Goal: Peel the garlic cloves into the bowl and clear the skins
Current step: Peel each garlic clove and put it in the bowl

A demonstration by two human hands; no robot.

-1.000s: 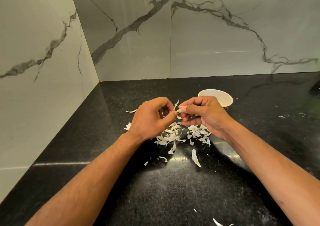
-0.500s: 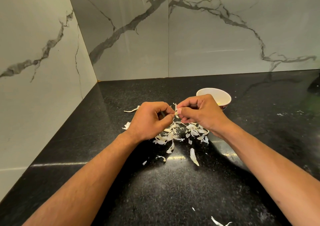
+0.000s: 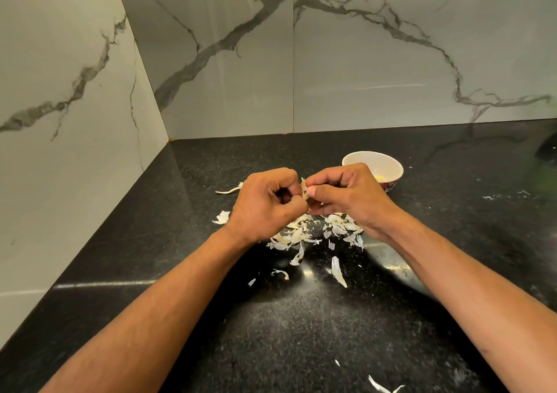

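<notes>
Papery skin clings to the garlic clove, pinched between curled fingers of left hand and right hand above the desk. Advisable: peel in strips over the skins, then drop clove into bowl.

bare black counter near side, skins heaped mid-counter, bowl behind right, walls left and behind
</notes>
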